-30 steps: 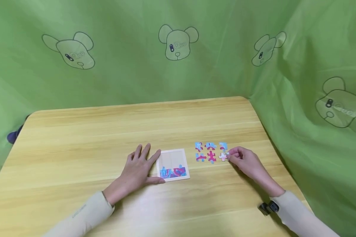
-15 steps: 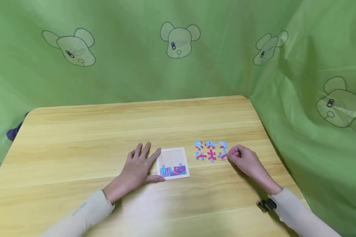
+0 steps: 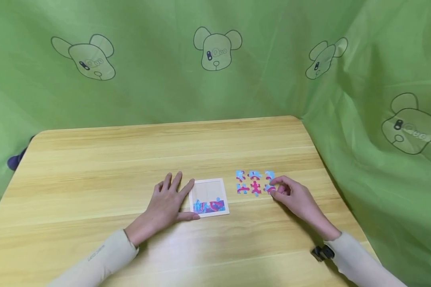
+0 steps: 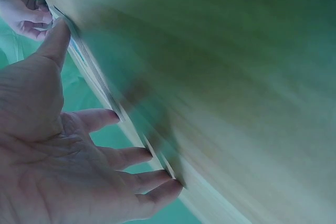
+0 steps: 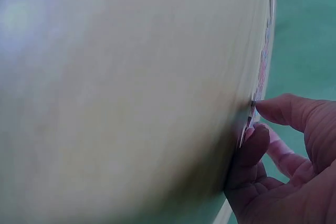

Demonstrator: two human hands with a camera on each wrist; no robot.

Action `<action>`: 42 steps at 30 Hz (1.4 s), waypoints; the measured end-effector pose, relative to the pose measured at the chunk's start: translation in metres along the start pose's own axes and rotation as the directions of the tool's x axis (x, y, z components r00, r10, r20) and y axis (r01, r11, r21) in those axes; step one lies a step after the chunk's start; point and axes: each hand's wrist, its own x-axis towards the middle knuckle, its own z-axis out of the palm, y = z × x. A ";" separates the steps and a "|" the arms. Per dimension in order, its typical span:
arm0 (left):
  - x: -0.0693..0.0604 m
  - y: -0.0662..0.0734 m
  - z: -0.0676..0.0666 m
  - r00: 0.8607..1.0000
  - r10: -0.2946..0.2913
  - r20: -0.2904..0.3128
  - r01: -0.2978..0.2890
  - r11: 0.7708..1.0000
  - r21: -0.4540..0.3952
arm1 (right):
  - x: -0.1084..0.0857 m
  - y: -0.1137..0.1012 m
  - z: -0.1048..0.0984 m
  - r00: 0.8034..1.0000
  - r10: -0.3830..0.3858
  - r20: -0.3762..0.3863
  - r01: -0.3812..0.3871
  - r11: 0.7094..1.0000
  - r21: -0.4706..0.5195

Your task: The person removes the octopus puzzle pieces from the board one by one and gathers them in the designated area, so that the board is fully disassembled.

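Note:
A small square puzzle tray [image 3: 208, 190] with a pale rim lies on the table. Joined blue, purple and pink jigsaw pieces [image 3: 209, 206] fill its lower part. My left hand [image 3: 165, 205] rests at the tray's left side with spread fingers, thumb and index against the rim. To the tray's right, loose jigsaw pieces lie in two rows, a red one [image 3: 256, 187] among them. The lower right blue-and-pink piece [image 3: 268, 188] is between the thumb and index finger of my right hand [image 3: 298, 197]. In the right wrist view, the right hand's thumb [image 5: 273, 107] meets the piece's edge.
A wooden table [image 3: 111, 163] spreads around the tray and pieces. Green fabric [image 3: 151, 87] with bear-head prints hangs behind and on both sides. A dark object [image 3: 16, 161] shows beyond the table's left edge. A black device [image 3: 322, 252] sits at the right wrist.
The lower right piece, pale and tilted a second ago, now shows its pink and blue print. The right thumb and index have shifted slightly left around it. The left hand stays at the tray.

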 end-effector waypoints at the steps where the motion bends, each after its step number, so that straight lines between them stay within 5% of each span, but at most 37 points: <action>1: 0.000 0.000 0.000 1.000 0.000 -0.001 0.000 1.000 0.002 | 0.000 0.000 0.000 1.000 -0.006 -0.001 0.006 1.000 0.002; 13: 0.000 0.000 0.001 1.000 0.003 -0.009 -0.003 1.000 0.010 | 0.002 0.001 -0.001 1.000 -0.014 -0.001 0.014 1.000 0.012; 23: 0.000 0.001 0.002 1.000 -0.005 0.005 0.005 1.000 0.007 | -0.011 -0.013 0.003 0.997 0.064 0.044 -0.067 0.995 0.080; 42: 0.002 0.002 -0.005 0.999 -0.017 0.046 0.017 1.000 -0.004 | -0.009 -0.052 0.037 0.983 -0.085 0.161 0.032 0.952 0.305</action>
